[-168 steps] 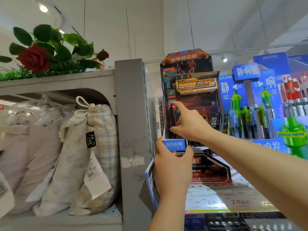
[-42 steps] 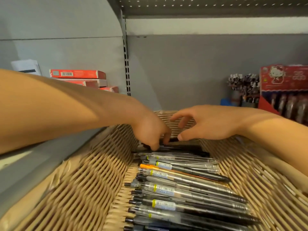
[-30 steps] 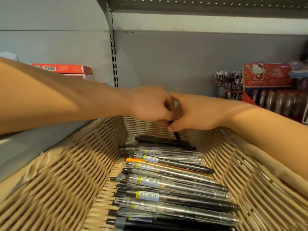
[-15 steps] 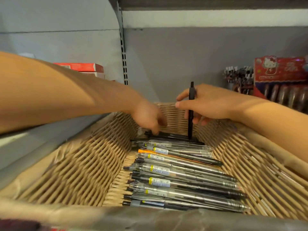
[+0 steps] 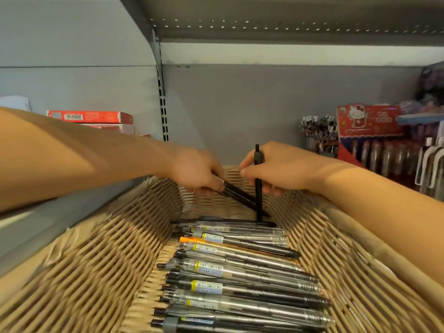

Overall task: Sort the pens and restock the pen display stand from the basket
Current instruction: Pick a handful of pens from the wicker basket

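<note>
Hands over the basket: left hand grips slanted black pens, right hand an upright pen; barcode labels unreadable.

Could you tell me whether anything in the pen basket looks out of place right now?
Only one thing: an orange pen lies among the clear and dark pens lined up in the wicker basket. The black pens held by the left hand and right hand are simply being picked.
</note>
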The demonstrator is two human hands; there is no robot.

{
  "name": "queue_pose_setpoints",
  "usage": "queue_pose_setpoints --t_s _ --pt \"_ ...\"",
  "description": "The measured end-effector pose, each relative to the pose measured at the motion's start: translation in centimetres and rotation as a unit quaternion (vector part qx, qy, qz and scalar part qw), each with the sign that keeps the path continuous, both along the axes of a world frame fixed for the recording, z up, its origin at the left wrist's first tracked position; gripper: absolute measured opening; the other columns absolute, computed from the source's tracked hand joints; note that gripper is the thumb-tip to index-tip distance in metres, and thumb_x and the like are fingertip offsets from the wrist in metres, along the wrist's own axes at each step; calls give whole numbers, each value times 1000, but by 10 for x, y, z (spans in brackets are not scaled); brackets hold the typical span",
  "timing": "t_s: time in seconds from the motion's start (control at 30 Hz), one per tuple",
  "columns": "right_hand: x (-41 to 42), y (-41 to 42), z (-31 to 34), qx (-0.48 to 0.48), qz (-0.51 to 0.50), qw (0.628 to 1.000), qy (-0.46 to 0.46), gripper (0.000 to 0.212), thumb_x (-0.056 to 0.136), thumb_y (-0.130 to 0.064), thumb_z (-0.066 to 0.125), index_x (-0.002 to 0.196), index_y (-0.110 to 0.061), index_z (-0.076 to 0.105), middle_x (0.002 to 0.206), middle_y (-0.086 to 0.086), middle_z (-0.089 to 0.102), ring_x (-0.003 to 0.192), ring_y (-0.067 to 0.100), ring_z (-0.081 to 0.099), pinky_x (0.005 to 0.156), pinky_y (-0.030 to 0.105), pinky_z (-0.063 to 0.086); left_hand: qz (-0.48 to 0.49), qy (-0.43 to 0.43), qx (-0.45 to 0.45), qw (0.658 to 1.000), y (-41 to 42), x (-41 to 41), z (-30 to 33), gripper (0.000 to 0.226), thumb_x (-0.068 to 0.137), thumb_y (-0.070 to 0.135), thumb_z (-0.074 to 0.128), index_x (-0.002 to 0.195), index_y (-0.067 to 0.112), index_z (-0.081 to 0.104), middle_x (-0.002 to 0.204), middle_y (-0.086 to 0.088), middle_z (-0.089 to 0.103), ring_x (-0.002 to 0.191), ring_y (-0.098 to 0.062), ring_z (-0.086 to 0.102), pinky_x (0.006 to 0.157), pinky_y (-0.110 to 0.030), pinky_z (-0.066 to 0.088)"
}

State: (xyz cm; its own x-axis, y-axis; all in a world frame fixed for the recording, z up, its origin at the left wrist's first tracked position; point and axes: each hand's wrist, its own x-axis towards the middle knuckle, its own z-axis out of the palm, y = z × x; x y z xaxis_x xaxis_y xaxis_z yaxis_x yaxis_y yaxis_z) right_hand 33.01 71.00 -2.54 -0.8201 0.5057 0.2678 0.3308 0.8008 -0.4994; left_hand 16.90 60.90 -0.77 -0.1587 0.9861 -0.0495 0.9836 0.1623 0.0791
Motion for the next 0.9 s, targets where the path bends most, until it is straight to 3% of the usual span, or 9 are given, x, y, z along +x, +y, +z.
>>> queue_pose_setpoints --t_s 0.07,0.23,0.4,0.53,0.73,0.83,0.9 --pt "2 0 0 -8 -4 1000 -1 10 97 -33 62 100 -28 70 63 -1 69 52 8 62 48 19 48 -9 -62 68 996 0 1 3 20 97 29 61 85 16 70 66 7 65 58 -6 59 61 -22 49" --pt "3 0 0 1 -8 1000 14 6 93 -34 69 93 -28 70 69 -4 64 47 -2 58 45 13 45 -40 -95 142 984 -3 12 6 10 93 29 67 88 21 72 67 8 72 61 -1 68 60 -15 55" --pt "3 1 0 -3 -18 1000 19 17 90 -40 71 87 -24 69 52 -10 60 45 3 55 43 17 44 -39 -221 212 951 -6 11 9 14 85 16 77 97 17 70 71 0 74 59 -6 69 55 -15 53" --pt "5 -1 2 -5 -11 1000 12 14 95 -35 66 94 -22 70 58 -8 63 46 1 56 42 15 41 -26 -276 248 928 -4 7 11 6 88 11 74 88 16 71 61 4 69 56 -4 65 54 -13 49" --pt "6 -4 3 -6 -12 1000 18 16 95 -34 65 88 -22 72 55 -11 64 48 -1 57 43 11 39 -29 -248 265 931 0 9 11 5 90 14 70 87 16 71 57 6 66 51 -1 62 53 -14 48" --pt "6 -2 1 -30 -15 998 45 16 95 -30 65 89 -17 72 52 -11 61 46 -1 55 43 12 38 -26 -229 267 936 0 12 11 5 88 18 70 84 20 72 65 1 71 60 -7 65 62 -22 55" --pt "7 -1 1 -39 -10 998 53 13 93 -26 66 88 -16 71 49 -12 58 45 -1 54 43 13 38 -27 -231 259 937 -1 15 10 4 87 20 71 84 22 72 60 6 69 56 -4 63 59 -19 52"
